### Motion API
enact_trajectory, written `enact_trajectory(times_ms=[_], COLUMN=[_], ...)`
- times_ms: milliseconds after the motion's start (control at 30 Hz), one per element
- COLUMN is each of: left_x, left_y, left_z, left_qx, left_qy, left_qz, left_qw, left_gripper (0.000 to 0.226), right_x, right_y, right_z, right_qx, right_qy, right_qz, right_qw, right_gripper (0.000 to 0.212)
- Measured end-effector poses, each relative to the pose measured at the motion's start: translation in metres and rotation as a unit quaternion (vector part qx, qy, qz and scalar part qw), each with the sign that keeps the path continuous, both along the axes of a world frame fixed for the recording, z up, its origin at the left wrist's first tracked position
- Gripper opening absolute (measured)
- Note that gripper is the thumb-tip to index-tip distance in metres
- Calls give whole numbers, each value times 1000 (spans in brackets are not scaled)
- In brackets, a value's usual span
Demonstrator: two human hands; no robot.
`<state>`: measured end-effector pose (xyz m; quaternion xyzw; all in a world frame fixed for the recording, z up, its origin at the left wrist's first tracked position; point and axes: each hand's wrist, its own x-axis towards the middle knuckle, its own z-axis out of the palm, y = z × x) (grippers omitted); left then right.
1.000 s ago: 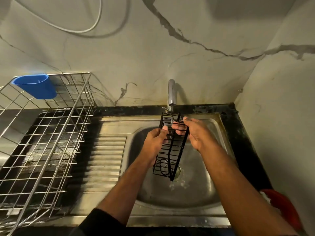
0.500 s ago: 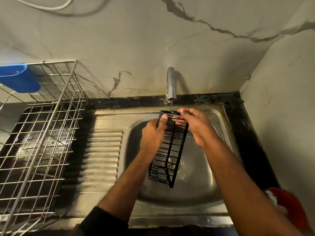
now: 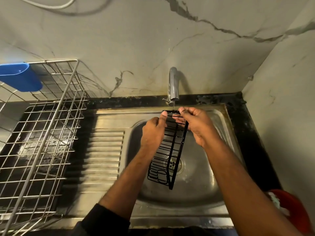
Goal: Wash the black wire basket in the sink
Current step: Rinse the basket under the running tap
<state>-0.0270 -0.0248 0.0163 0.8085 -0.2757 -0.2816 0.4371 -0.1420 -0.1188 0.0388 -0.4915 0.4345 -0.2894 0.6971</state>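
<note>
A long, narrow black wire basket (image 3: 168, 154) hangs on end over the steel sink (image 3: 201, 188), its top right under the tap spout (image 3: 173, 86). A thin stream of water falls from the spout onto its top edge. My left hand (image 3: 153, 132) grips its upper left side, thumb on the top corner. My right hand (image 3: 197, 125) pinches the upper right edge. The basket's lower end hangs above the drain (image 3: 175, 163).
A steel wire dish rack (image 3: 42, 133) stands on the left counter, with a blue plastic cup holder (image 3: 20, 77) hooked on its back rim. The ribbed drainboard (image 3: 104, 150) lies between rack and bowl. A red object (image 3: 294, 212) sits at the right front. Walls enclose the back and right.
The basket's top has risen closer to the spout and water now falls on it. Both hands keep their hold. The camera view has shifted slightly.
</note>
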Motion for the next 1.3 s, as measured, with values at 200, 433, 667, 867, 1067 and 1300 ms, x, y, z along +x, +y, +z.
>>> enact_trajectory(times_ms=[200,433,667,867,1067,1300], left_x=[0,-7,-19,-25,-33,-38], left_y=[0,7,21,30,41,50], left_z=[1,-1,5,12,17,20], left_qx=[9,4,-16,-21,-39,-26], left_qy=[8,17,26,33,38,67], left_qz=[-6,-13,-27,-23,-23,-36], left_qw=[1000,1000,999,999,998,997], left_gripper=[58,54,52,51,66,57], right_x=[0,-7,-16,-22,-29,-32], right_y=[0,6,15,21,30,36], right_z=[2,2,6,11,16,17], right_qx=[3,-6,-6,-22,-50,-105], right_qy=[11,24,25,28,42,74], right_qz=[0,-2,-4,1,5,2], right_qw=[1000,1000,1000,999,998,992], right_gripper=[18,14,22,22,21,26])
